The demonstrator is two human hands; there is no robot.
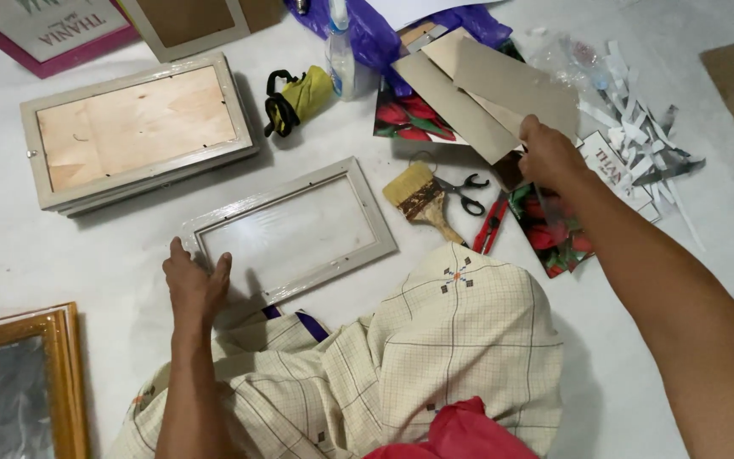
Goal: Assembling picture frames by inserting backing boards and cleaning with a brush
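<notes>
My left hand (pixel 194 285) rests flat on the near left corner of a grey picture frame (pixel 375 238) that lies on the white floor with its glass facing up. My right hand (pixel 547 155) reaches forward and grips several grey cardboard sheets (pixel 503 85), lifted and fanned out above a pile of printed rose pictures (pixel 550 234). My knee, under checked cream cloth (pixel 435 348), sits between the two arms.
A stack of grey frames with a plywood back (pixel 133 127) lies at the left. A paintbrush (pixel 422 197), scissors (pixel 466 192) and a red cutter (pixel 492 223) lie beside the frame. Spray bottle (pixel 341 55), paper strips (pixel 639 140), gold frame (pixel 61 374) nearby.
</notes>
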